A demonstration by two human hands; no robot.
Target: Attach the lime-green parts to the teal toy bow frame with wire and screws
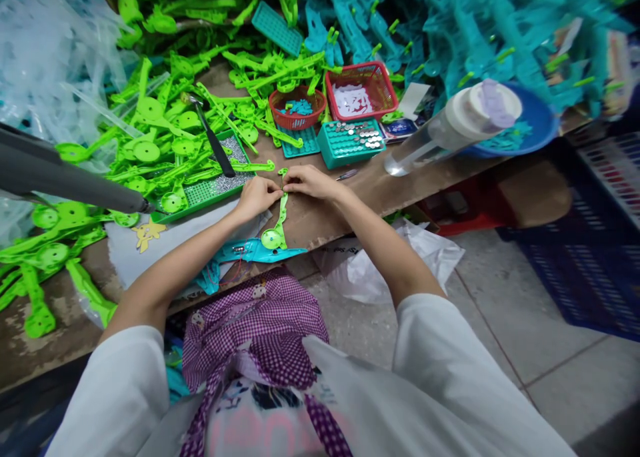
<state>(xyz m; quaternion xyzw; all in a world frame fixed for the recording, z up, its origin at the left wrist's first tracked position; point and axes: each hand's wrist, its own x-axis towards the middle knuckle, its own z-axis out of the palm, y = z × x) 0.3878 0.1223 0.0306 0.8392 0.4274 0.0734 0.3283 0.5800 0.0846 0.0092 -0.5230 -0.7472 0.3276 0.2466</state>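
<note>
My left hand [257,196] and my right hand [309,180] meet over the table's front edge, fingertips pinched together at the upper part of a thin lime-green plastic arm [283,212]. A round disc forms the arm's lower end. Whether something small sits between my fingertips is hidden. Just below lies a turquoise plastic shell [263,250], with a small metal piece and thin red wires at its left side. A grey cloth [165,240] with a yellow figure is spread left of the shell.
A green tray [200,200] holds tiny metal bits, with a black-handled hammer [215,140] across it. Behind stand a red basket [387,90], a smaller red basket [295,120] and a teal box [345,152] of metal discs. A clear bottle [425,140] leans at right. Green parts [150,110] heap leftward.
</note>
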